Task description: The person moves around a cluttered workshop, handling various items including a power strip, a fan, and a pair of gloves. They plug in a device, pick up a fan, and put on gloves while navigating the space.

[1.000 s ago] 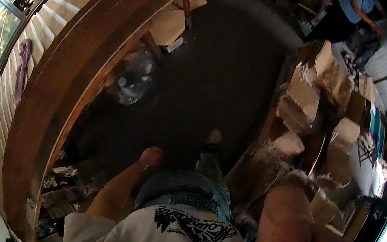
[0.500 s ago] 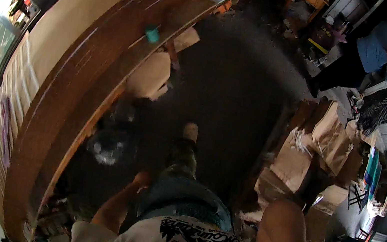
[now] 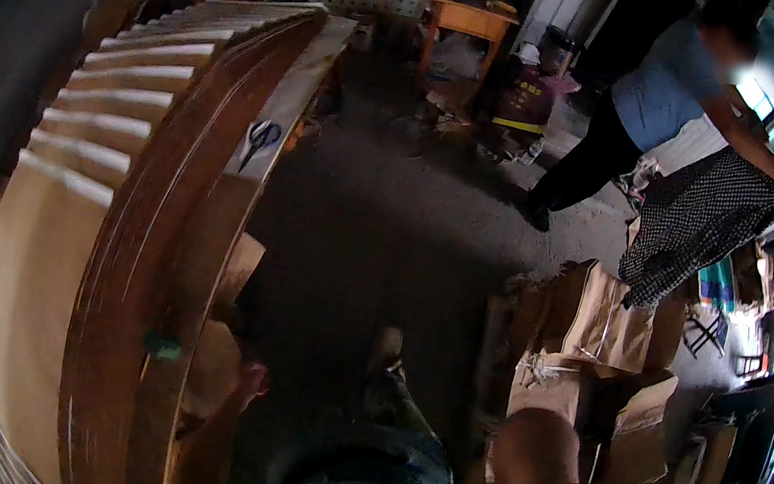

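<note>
My left hand (image 3: 251, 383) hangs low beside the edge of a long brown wooden table (image 3: 137, 253). It is small and dim, and its fingers cannot be made out. My right arm (image 3: 539, 449) is bent up close to the camera at the lower right, and its hand is out of view. On the table lie large brown paper sheets (image 3: 43, 238), with a fanned row of white-edged strips (image 3: 112, 125) at the far end. Dark-handled scissors (image 3: 262, 136) rest on a pale board along the table's edge. Nearer to me is a small green object (image 3: 163, 346).
Folded brown paper or cardboard pieces (image 3: 613, 318) are heaped to my right. At the upper right another person (image 3: 664, 88) holds a dark checkered cloth (image 3: 705, 216). An orange wooden desk (image 3: 471, 20) and a dark red sack (image 3: 523, 99) stand at the back.
My view has turned, so the table's far end and back wall now show. The other person has lifted the checkered cloth higher. My left hand appears nearer the table's edge.
</note>
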Action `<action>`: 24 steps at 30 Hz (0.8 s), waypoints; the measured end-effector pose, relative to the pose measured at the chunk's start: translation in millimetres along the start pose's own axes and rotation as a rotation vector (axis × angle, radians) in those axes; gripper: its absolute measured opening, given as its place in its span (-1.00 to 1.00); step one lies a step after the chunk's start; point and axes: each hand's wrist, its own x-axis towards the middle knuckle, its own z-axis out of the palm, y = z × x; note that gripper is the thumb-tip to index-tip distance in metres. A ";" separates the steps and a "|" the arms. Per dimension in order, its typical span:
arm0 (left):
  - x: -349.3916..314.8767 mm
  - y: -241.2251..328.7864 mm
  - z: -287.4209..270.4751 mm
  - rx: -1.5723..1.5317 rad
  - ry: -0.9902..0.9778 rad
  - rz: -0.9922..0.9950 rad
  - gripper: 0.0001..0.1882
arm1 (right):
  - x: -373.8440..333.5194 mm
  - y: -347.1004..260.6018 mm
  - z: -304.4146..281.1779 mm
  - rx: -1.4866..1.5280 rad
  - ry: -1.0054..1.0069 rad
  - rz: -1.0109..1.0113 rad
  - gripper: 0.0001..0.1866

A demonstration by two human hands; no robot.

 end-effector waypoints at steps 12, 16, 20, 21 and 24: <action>176.5 193.8 69.5 0.542 -0.334 0.025 -0.74 | -7.3 382.4 -114.5 -0.028 0.096 0.068 -0.81; 250.5 287.1 101.2 0.523 -0.337 -0.031 -0.72 | 5.1 508.6 -144.7 -0.083 0.049 0.080 -0.82; 347.1 356.3 117.4 0.538 -0.332 -0.057 -0.70 | 0.4 643.6 -161.8 -0.110 0.028 0.083 -0.83; 374.6 380.4 123.1 0.560 -0.343 -0.052 -0.70 | 1.1 679.1 -166.0 -0.131 0.023 0.085 -0.83; 453.7 460.4 136.7 0.655 -0.395 -0.010 -0.69 | 8.5 782.0 -179.2 -0.183 0.012 0.117 -0.84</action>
